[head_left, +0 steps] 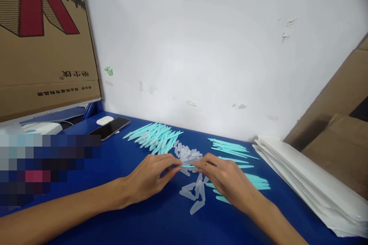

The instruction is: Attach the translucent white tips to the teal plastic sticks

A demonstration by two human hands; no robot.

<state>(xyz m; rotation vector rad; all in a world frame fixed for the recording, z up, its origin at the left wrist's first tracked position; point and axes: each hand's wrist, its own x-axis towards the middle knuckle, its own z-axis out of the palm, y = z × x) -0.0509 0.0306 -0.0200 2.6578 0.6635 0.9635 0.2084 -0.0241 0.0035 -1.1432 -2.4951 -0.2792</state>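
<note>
Between my two hands a thin turquoise stick (188,166) is held level, pinched at its left end by my left hand (156,174) and at its right end by my right hand (221,174). Just behind it lies a heap of translucent white pieces (186,152), and several more translucent pieces (197,191) are spread in front. A large pile of turquoise sticks (155,138) is at the back left of my hands. More turquoise sticks (230,147) lie at the back right, with others (258,182) partly hidden beside my right hand.
The blue table (129,222) meets a white wall behind. A phone (110,128) and a white case (105,120) lie at the back left, near a large cardboard box (48,61). White sheets (310,187) are stacked on the right beside brown cardboard (336,153).
</note>
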